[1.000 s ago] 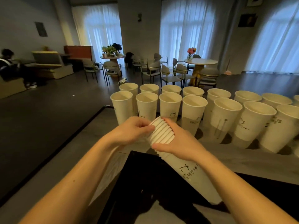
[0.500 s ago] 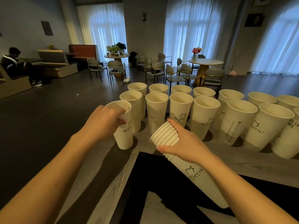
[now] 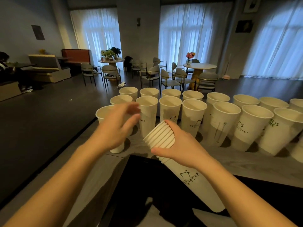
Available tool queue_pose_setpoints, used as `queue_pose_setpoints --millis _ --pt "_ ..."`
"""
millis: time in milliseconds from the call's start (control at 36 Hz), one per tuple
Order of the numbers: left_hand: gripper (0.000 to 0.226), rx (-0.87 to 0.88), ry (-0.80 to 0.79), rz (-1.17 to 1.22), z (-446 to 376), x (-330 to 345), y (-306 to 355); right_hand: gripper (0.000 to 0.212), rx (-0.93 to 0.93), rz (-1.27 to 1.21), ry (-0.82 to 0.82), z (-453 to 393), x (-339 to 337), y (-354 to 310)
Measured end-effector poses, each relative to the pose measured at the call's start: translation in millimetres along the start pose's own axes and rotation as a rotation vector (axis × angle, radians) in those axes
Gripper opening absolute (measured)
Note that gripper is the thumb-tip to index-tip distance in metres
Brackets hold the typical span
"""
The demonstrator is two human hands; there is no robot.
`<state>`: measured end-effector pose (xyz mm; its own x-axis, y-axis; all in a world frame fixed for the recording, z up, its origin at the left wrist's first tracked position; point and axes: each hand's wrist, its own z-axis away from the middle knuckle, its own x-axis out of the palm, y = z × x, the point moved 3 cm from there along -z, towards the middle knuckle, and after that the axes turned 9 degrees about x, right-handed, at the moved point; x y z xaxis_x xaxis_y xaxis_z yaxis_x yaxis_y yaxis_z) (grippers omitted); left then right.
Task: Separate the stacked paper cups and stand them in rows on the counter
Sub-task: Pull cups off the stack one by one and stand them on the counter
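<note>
My right hand [image 3: 181,145] grips a stack of white paper cups [image 3: 159,138], tilted with its rims pointing up and left. My left hand [image 3: 118,126] hovers open, fingers spread and blurred, just in front of a single white cup [image 3: 102,112] standing upright at the left end of the counter [image 3: 237,166]. Behind it, several white cups [image 3: 193,115] stand upright in rows stretching to the right.
The counter's left edge drops to a dark floor [image 3: 41,120]. A black recessed area [image 3: 144,185] lies near me below the hands. Beyond the counter are round tables [image 3: 199,67] with chairs, and a person sits at far left [image 3: 5,63].
My left hand pulled one cup off the stack, stood it at the left end of the front row, then let go and drew back toward the stack. The right hand kept holding the stack.
</note>
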<state>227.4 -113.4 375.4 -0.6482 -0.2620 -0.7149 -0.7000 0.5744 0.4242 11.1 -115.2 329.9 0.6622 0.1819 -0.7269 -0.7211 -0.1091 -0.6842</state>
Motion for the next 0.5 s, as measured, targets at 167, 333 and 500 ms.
queue_pose_setpoints --millis 167,333,500 --pt "0.036 -0.146 -0.417 0.475 8.4 37.2 28.0 0.089 -0.045 -0.011 0.005 14.4 -7.6 -4.7" --pt "0.015 -0.219 -0.275 0.509 7.1 36.1 35.0 0.098 -0.074 0.019 0.011 15.3 -10.6 3.6" --pt "0.016 -0.283 0.064 0.231 -5.3 4.0 35.2 0.095 -0.010 0.091 0.003 12.6 -21.2 28.6"
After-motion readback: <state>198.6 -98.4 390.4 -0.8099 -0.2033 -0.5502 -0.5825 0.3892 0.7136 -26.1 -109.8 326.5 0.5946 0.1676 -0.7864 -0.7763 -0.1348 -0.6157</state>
